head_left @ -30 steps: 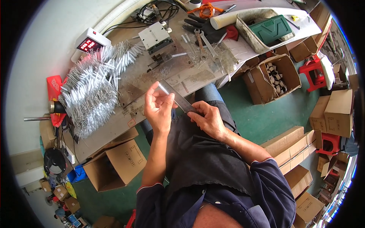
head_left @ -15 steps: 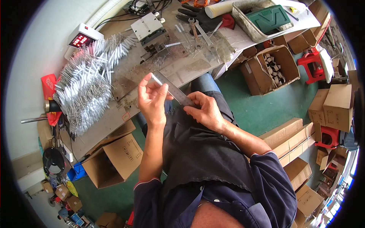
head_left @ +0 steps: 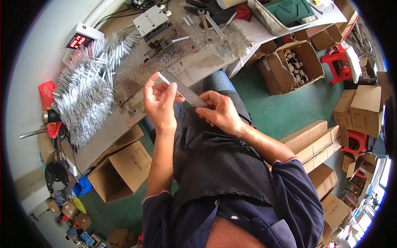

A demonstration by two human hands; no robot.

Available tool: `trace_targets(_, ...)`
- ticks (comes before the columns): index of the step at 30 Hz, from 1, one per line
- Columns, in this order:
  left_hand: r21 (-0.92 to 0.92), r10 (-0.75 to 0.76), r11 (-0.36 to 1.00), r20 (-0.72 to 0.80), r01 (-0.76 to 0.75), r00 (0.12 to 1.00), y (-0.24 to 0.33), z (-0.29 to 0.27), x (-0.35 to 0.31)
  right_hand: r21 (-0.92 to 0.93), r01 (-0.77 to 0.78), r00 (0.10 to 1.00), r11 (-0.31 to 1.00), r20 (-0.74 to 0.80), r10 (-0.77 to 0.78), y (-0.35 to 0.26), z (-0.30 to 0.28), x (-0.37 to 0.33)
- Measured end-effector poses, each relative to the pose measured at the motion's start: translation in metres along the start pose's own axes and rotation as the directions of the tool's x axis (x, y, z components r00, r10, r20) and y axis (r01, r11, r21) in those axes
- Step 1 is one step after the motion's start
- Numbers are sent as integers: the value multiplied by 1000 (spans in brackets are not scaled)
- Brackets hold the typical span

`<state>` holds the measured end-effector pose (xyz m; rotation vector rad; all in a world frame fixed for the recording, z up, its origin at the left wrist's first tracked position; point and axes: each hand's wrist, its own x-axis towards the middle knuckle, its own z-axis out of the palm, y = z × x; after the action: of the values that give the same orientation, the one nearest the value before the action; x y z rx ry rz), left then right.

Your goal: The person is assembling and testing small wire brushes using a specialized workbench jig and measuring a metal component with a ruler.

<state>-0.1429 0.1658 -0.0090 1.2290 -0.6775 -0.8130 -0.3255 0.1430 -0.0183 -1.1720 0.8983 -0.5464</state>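
Observation:
My left hand (head_left: 162, 103) pinches a small white brush (head_left: 164, 79) between thumb and forefinger. The brush lies along the edge of a steel ruler (head_left: 185, 93), near its far end. My right hand (head_left: 219, 110) grips the near end of that ruler, thumb on top and fingers curled beneath. Both hands are above my lap, just off the table's front edge. To the left, a large heap of white brushes with thin wire stems (head_left: 89, 89) covers the table. Whether the held brush has a stem is hidden by my fingers.
On the table (head_left: 136, 89) stand a grey metal fixture (head_left: 153, 25), a white counter box with red digits (head_left: 82, 37), two wrenches (head_left: 216, 29), dark gloves (head_left: 215, 14) and a tray with a green case (head_left: 289, 14). Cardboard boxes (head_left: 120, 171) stand below and at right (head_left: 291, 68).
The view has shifted slightly, moving the table and hands a little up and left in the picture. The ruler's face now shows brighter beside the brush; both grips stay the same.

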Motion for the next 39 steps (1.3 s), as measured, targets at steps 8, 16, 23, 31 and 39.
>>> trace_targets(8, 7, -39, 999, -20, 39, 999, 0, 4, 1, -5, -21, 1000, 1000, -10, 21, -1, -2, 2)
trace_targets(16, 5, -39, 999, -35, 40, 999, -3, 5, -1, -155, 119, 989, 981, -72, -132, 6, 0, 0)
trace_targets(23, 45, -64, 997, -74, 68, 995, -8, 6, -1, -202, 158, 980, 967, -90, -179, 14, 2, 0)
trace_targets(31, 74, -84, 993, -94, 91, 992, -7, 10, -1, -213, 143, 984, 966, -71, -161, 17, -1, -1)
trace_targets(39, 101, -32, 994, -94, 42, 995, -10, 12, -2, -183, 150, 983, 972, -81, -167, 13, -1, -3)
